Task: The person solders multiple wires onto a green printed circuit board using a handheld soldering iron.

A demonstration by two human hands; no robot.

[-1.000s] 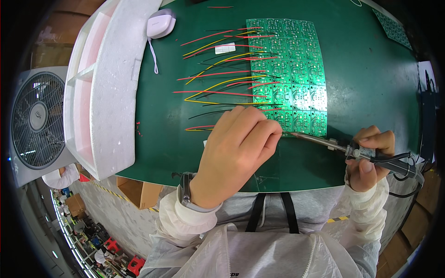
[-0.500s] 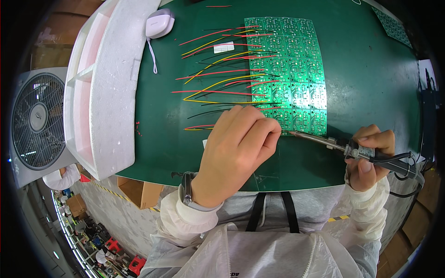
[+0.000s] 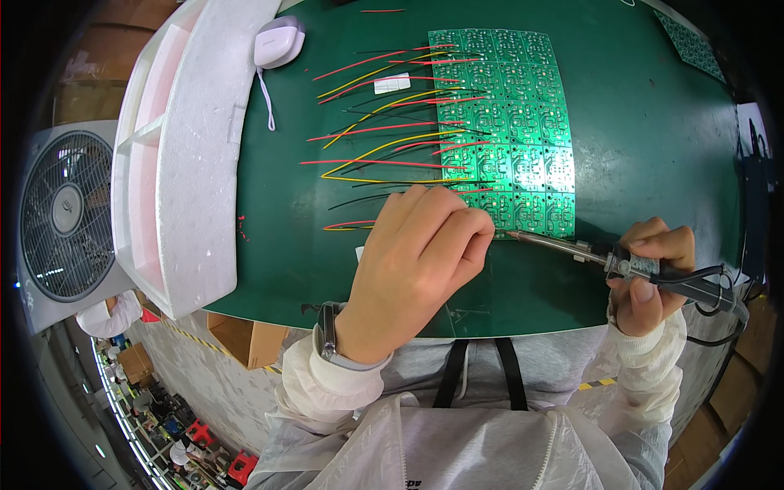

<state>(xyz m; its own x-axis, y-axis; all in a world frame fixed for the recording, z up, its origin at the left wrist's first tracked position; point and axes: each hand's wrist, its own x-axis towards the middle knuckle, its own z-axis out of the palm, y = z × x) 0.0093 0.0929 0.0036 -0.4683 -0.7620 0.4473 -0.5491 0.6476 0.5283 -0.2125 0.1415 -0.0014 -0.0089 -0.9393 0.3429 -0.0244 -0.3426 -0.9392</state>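
My left hand [image 3: 416, 265] is closed in a pinch over the lower left part of a green circuit board panel [image 3: 535, 126]. What its fingertips hold is hidden behind the fingers. My right hand [image 3: 665, 249] grips a soldering iron [image 3: 551, 242] by its handle. The iron's tip rests at the panel's lower edge, right beside my left fingertips. Red, yellow and black wires [image 3: 380, 163] run leftward from the panel's left columns in several rows. Close to my left hand, the ends of a red wire [image 3: 351, 224] and a yellow one stick out.
A white foam tray [image 3: 204, 155] with compartments stands at the left, and a lilac case [image 3: 279, 42] with a strap lies beside it. Another circuit board [image 3: 690, 47] is at the far right of the green table mat [image 3: 645, 122]. A fan [image 3: 67, 214] stands beyond the tray. The iron's cable [image 3: 719, 339] hangs at right.
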